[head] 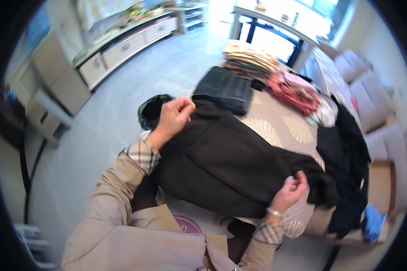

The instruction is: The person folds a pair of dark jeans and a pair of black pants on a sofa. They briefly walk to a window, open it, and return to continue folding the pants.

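Note:
A dark, nearly black garment [230, 155] is spread over the near side of a cloth-covered table, with its lower edge hanging towards my lap. My left hand [176, 113] is closed at its upper left edge and appears to pinch the cloth. On the right, my right hand [291, 191] is over the garment's right part with thumb and fingers curled close together. Whether any cloth is between those fingers cannot be told. Just beyond my left hand are folded dark blue jeans [224, 89]. A shiny black bundle [152, 110] sits left of my left hand.
Stacked folded clothes [249, 57] and a pink folded pile [293, 91] lie farther back on the patterned tablecloth [263, 127]. More black clothing [346, 159] drapes the right side, near a cardboard box [381, 184] and a blue cloth [373, 222]. A purple round object [188, 224] is below.

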The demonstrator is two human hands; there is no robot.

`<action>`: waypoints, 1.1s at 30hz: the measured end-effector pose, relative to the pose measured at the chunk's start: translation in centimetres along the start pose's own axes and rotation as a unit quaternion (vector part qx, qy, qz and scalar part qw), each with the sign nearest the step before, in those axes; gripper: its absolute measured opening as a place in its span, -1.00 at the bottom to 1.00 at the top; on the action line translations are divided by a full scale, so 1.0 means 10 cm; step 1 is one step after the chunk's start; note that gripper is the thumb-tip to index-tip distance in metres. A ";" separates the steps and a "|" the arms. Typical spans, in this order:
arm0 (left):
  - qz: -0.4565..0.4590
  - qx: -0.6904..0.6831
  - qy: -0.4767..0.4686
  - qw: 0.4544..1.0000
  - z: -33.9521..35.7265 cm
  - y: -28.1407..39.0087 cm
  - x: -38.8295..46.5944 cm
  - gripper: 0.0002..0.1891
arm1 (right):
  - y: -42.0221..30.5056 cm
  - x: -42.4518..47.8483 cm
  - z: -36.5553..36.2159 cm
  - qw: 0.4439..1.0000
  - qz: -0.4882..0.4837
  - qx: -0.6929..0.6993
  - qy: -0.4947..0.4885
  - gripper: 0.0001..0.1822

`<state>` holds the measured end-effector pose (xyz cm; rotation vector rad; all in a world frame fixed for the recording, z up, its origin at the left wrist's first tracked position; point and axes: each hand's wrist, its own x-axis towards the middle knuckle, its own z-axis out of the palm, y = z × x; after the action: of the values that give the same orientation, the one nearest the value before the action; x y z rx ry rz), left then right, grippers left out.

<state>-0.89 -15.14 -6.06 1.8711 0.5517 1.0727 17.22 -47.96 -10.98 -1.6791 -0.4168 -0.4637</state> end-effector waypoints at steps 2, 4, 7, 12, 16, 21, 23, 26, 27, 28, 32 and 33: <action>-0.019 0.050 0.036 0.998 -0.53 -0.32 0.08 -0.90 | -0.43 -0.37 0.51 0.989 0.012 0.078 -0.122 -0.71; -0.016 0.099 0.067 0.993 -0.90 -0.67 0.14 -0.90 | -0.79 -0.71 1.06 0.963 -0.018 0.074 -0.258 -0.74; 0.025 0.220 0.119 0.968 -1.29 -1.21 0.22 -0.92 | -1.14 -1.12 1.89 0.896 -0.080 0.099 -0.425 -0.70; -0.112 0.322 0.099 0.935 -1.62 -2.04 0.31 -0.86 | -1.10 -1.45 2.69 0.856 -0.157 0.040 -0.490 -0.76; -0.193 0.351 0.048 0.915 -1.65 -2.47 0.42 -0.76 | -0.91 -1.55 2.79 0.900 -0.107 0.051 -0.419 -0.90; -0.238 0.362 0.008 0.901 -1.54 -2.77 0.47 -0.43 | -0.85 -1.57 2.78 0.904 -0.099 0.035 -0.415 -0.92; -0.265 0.364 0.007 0.893 -1.54 -2.78 0.48 -0.28 | -0.85 -1.57 2.79 0.907 -0.095 0.028 -0.410 -0.92; -0.251 0.330 0.008 0.910 -1.60 -2.65 0.51 -0.45 | -0.86 -1.57 2.81 0.907 -0.114 0.034 -0.404 -0.92; -0.243 0.317 0.016 0.917 -1.63 -2.56 0.51 -0.53 | -0.86 -1.57 2.82 0.908 -0.111 0.035 -0.402 -0.92; -0.201 0.333 0.040 0.920 -1.65 -2.44 0.50 -0.69 | -0.85 -1.57 2.82 0.908 -0.106 0.036 -0.404 -0.92; -0.029 0.180 0.063 0.981 -1.46 -1.71 0.30 -0.74 | -0.83 -1.56 2.83 0.913 -0.151 0.048 -0.377 -0.92; -0.025 0.130 0.052 0.990 -1.35 -1.49 0.21 -0.70 | -0.83 -1.57 2.81 0.913 -0.138 0.045 -0.382 -0.92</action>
<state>-10.54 0.35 -14.77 2.0205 0.8303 1.1123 1.45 -19.11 -16.08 -1.6694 -1.2416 0.0409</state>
